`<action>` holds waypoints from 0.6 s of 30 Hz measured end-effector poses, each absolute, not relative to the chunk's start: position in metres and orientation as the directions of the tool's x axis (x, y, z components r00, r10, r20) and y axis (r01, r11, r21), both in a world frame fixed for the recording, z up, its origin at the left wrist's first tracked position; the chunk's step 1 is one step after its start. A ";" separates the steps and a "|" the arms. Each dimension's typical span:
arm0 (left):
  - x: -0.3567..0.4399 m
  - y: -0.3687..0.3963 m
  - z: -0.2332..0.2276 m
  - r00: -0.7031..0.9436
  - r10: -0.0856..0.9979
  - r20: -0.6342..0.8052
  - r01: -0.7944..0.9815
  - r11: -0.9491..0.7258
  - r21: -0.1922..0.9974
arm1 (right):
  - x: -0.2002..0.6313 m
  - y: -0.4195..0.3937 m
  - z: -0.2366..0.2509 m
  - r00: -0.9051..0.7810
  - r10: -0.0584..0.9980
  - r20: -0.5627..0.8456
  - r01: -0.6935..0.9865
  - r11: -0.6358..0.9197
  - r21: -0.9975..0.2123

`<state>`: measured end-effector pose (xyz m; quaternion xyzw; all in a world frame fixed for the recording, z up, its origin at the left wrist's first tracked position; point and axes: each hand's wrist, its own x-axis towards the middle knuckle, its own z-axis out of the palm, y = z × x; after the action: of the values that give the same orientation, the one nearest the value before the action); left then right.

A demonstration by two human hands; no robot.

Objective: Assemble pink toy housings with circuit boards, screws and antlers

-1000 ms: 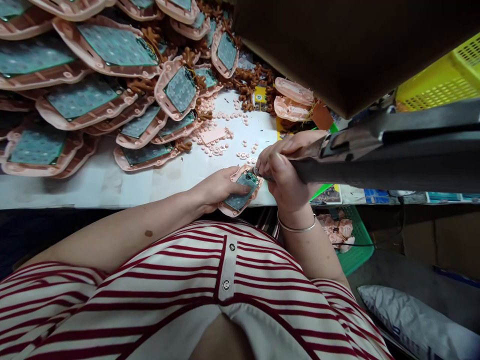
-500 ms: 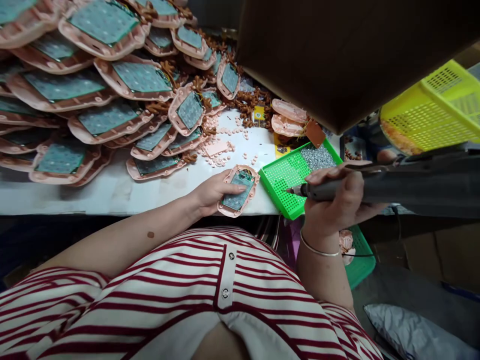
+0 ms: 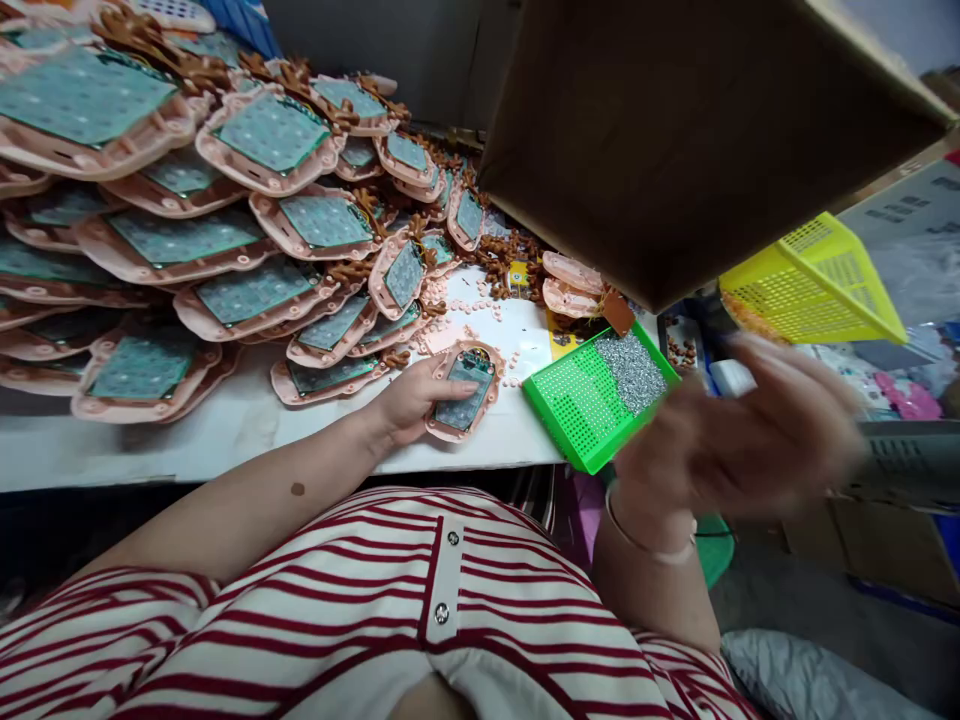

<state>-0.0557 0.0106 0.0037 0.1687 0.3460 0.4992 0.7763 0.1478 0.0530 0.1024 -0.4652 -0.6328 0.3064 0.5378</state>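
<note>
My left hand [image 3: 411,402] grips a pink plastic casing half [image 3: 491,400] by its left side. Its thumb lies on the greenish circuit board [image 3: 459,412] fitted inside, and thin wires show at the board's top. To the right, my right hand [image 3: 720,440] is raised and smeared by motion, so its fingers cannot be read; no tool shows in it. Just left of that hand sits a green perforated tray [image 3: 574,405] with a heap of small silver screws [image 3: 631,370] at its far right side.
Stacked casings with boards [image 3: 270,140] fill the table's left side. Brown antler-like parts [image 3: 517,250] and small pink pieces lie behind my left hand. A cardboard box [image 3: 600,150] overhangs the back right. A yellow basket [image 3: 817,285] stands at the right.
The dark electric screwdriver has left my right hand and is out of sight. That hand has swung slightly right. My left hand still holds the casing. The view has shifted.
</note>
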 end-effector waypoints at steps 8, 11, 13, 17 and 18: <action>-0.054 0.012 0.008 0.182 0.915 -0.359 -0.719 0.373 0.586 | 0.048 0.210 0.045 -0.164 0.980 -0.116 0.962 0.133 -0.240; -0.055 0.014 0.011 0.129 0.914 -0.386 -0.749 0.344 0.566 | 0.051 0.220 0.035 -0.146 0.977 -0.154 0.965 0.106 -0.239; -0.056 0.014 0.015 0.109 0.915 -0.389 -0.757 0.330 0.564 | 0.062 0.213 0.040 -0.144 0.979 -0.146 0.964 0.106 -0.243; -0.059 0.011 0.019 0.033 0.936 -0.349 -0.769 0.247 0.589 | 0.086 0.172 0.062 -0.433 0.901 -0.028 0.870 0.410 -0.273; -0.060 0.009 0.020 0.028 0.948 -0.319 -0.759 0.227 0.610 | 0.091 0.157 0.065 -0.561 0.828 0.015 0.798 0.546 -0.256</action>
<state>-0.0599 0.0093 0.0195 0.1369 0.3444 0.6063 0.7036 0.0912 0.1574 0.0647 -0.4637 -0.8765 0.1105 0.0672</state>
